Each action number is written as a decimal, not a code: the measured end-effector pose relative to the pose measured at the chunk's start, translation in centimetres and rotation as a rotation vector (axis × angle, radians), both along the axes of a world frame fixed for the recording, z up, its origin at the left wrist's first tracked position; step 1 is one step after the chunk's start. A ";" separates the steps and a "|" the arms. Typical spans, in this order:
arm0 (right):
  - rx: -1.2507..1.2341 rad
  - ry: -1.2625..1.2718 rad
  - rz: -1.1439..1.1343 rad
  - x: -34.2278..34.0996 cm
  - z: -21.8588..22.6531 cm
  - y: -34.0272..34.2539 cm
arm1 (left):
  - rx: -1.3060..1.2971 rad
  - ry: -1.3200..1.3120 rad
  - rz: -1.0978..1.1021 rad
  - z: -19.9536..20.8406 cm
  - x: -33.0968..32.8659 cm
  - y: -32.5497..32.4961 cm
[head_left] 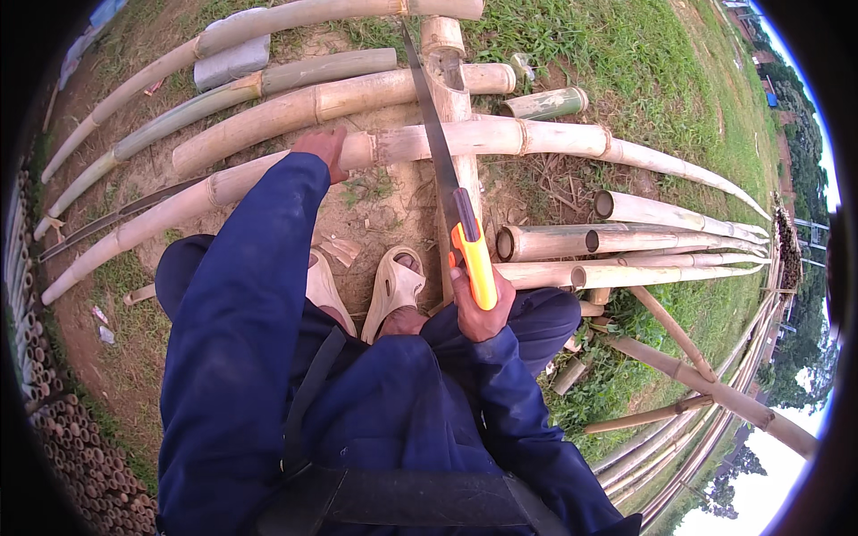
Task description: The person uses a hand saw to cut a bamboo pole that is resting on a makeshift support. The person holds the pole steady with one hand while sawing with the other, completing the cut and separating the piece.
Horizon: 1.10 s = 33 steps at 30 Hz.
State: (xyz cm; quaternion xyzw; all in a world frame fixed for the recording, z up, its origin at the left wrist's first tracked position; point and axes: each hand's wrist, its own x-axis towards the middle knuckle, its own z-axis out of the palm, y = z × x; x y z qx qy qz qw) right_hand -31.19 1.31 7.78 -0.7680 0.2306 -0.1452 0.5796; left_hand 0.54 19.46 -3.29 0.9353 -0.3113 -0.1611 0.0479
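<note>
A long pale bamboo pole (554, 137) runs from side to side in front of me, across another bamboo piece (463, 183) that points away from me. My left hand (323, 150) lies over the long pole, its fingers bent around it. In my right hand (483, 308) is a handsaw (472, 250), held by its orange and yellow handle. Its dark blade reaches forward across the long pole, to the right of my left hand. Whether the teeth touch the pole, I cannot tell. The support piece has a hollowed notch beyond the pole.
More bamboo poles (322, 103) lie beyond, one near a grey block (232, 58). A short green bamboo piece (547, 104) rests on the grass. Cut poles (536, 242) stretch off to the right. Stacked bamboo ends (85, 456) fill the lower left. My sandalled feet (393, 290) stand below the pole.
</note>
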 end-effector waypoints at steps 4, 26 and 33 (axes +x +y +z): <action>-0.045 -0.028 0.016 -0.4 -0.8 0.6 | -0.048 0.001 -0.008 0.1 0.2 0.4; -0.118 0.051 0.049 0.4 -0.7 2.2 | 0.021 -0.029 0.024 -0.1 -0.4 -0.2; -0.143 0.048 0.027 -3.4 0.1 3.0 | 0.040 -0.003 0.021 0.9 -0.2 -0.2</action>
